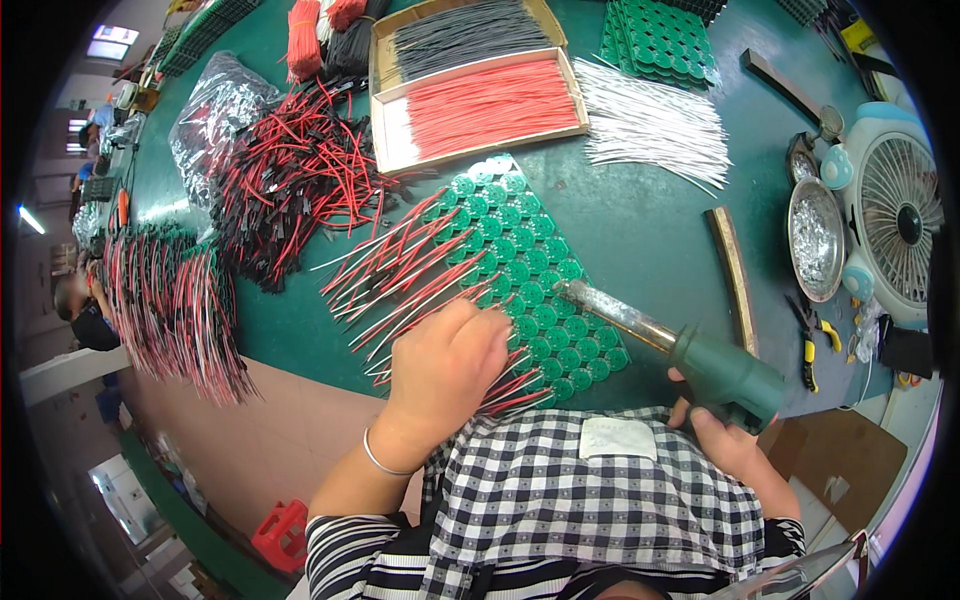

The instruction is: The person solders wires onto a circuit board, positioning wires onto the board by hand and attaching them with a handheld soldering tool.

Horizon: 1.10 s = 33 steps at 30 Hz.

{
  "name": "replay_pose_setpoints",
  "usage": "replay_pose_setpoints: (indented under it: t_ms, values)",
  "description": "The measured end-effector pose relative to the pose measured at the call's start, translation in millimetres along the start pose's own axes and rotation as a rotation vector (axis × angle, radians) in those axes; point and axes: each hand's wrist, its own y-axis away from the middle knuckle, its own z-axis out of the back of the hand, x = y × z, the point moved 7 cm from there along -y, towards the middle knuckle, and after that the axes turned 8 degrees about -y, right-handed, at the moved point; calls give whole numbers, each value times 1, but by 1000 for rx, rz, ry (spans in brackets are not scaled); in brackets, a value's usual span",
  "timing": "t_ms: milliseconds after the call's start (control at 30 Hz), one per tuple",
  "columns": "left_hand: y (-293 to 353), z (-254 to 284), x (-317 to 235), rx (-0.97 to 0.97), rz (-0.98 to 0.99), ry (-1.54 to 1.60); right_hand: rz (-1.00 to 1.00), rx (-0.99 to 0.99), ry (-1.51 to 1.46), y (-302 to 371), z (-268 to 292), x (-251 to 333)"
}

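Note:
A panel of round green circuit boards [520, 240] lies on the table in front of me. Red, white and dark wires [400, 260] stick out leftward from its left part. Over the wired side is my left hand [450, 355], closed with fingers curled together; its fingertips are hidden, so what they pinch cannot be made out. In my right hand [722, 435] is a soldering iron [725, 375] with a green handle, gripped from below. Its metal barrel points up and left, and the tip is at or just above the boards, right of my left hand.
Beyond the panel are a box of red wires [490, 105], loose white wires [655, 125] and a red-black wire pile [300, 170]. Wired boards [175, 310] hang off the left edge. A metal dish [816, 240], fan [900, 210], bar [733, 270] and pliers [810, 345] sit right.

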Motion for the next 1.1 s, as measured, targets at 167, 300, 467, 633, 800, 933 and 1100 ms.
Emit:
replay_pose_setpoints:
  t_ms: [167, 300, 467, 633, 800, 933, 1100]
  values:
    - [3, -2, -11, -145, -92, -21, -144, 24, 139, 6, 3, -8]
    - [6, -4, -12, -180, -139, -105, -59, 62, 311, 7, 0, -7]
    - [8, -3, -13, -172, -141, -146, -61, 90, 300, 6, -1, -10]
    - [8, -2, -13, -188, -124, -141, -17, 108, 386, 1, -4, -2]
    - [7, -2, -14, -194, -124, -161, -15, 141, 398, -4, -7, 5]
    - [9, -3, -13, -204, -121, -165, -21, 158, 451, -4, -9, 5]
    - [9, -3, -13, -208, -123, -153, 59, 214, 573, -4, -9, 5]
